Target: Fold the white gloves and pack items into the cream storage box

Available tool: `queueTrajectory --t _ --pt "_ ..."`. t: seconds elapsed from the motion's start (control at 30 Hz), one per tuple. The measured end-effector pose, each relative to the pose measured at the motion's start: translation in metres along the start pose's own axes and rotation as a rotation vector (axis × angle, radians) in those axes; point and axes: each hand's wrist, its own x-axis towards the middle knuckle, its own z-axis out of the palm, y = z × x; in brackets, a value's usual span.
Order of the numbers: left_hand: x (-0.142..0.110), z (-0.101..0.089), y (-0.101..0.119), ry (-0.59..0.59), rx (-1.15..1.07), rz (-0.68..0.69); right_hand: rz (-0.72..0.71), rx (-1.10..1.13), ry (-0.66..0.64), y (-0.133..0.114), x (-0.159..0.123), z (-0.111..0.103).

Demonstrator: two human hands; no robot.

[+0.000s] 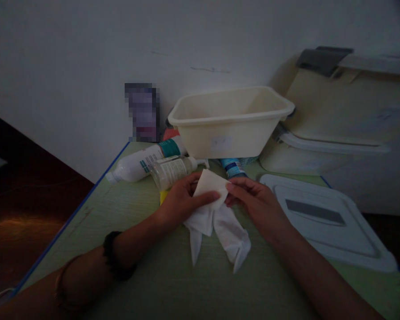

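Observation:
Between my two hands is a small folded cream-white sheet (210, 184); I cannot tell if it is cloth or paper. My left hand (186, 198) grips it from the left, thumb flat on its front and fingers hidden behind. My right hand (250, 195) pinches its right corner between thumb and fingers. Just below, limp white cloths (231, 235) with pointed ends are spread on the table. A clear pump bottle (171, 171) lies on its side beyond my left hand, beside a larger white bottle (146, 162) with a green label.
Behind the hands, a cream plastic bin (226, 135) stands against the wall, a blue-labelled container (232, 168) in front of its base. Stacked lidded boxes (346, 106) fill the right. A pale lid (320, 218) lies on the green table (120, 213). A blurred-out upright object (143, 111) leans back left.

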Motion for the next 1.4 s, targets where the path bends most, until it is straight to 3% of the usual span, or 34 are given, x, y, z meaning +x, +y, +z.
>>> queueTrajectory --t 0.23,0.37,0.5,0.6,0.8,1.17,1.4 --pt "0.0011 0.0030 -0.0003 0.054 -0.310 0.099 0.028 0.119 -0.046 -0.0007 -0.0018 -0.0009" --pt "-0.0001 0.0020 -0.0047 -0.037 -0.247 0.211 -0.115 -0.046 -0.229 -0.0017 -0.0066 -0.0035" --pt "-0.0012 0.0006 -0.0068 -0.078 -0.176 0.214 -0.265 -0.280 -0.346 -0.0028 -0.0091 -0.0069" --pt "-0.0011 0.0012 -0.0044 -0.035 -0.197 0.173 -0.327 -0.336 -0.299 -0.0032 -0.0090 -0.0074" --pt "-0.0006 0.0026 -0.0005 0.006 -0.267 0.147 -0.277 -0.316 -0.273 -0.0037 -0.0085 -0.0072" --pt "-0.0055 -0.0014 -0.0059 -0.005 0.131 0.265 -0.227 -0.210 -0.202 0.0016 -0.0036 -0.0050" --pt "-0.0053 0.0016 -0.0063 -0.115 0.011 0.263 -0.260 -0.154 -0.128 0.0007 -0.0030 -0.0053"
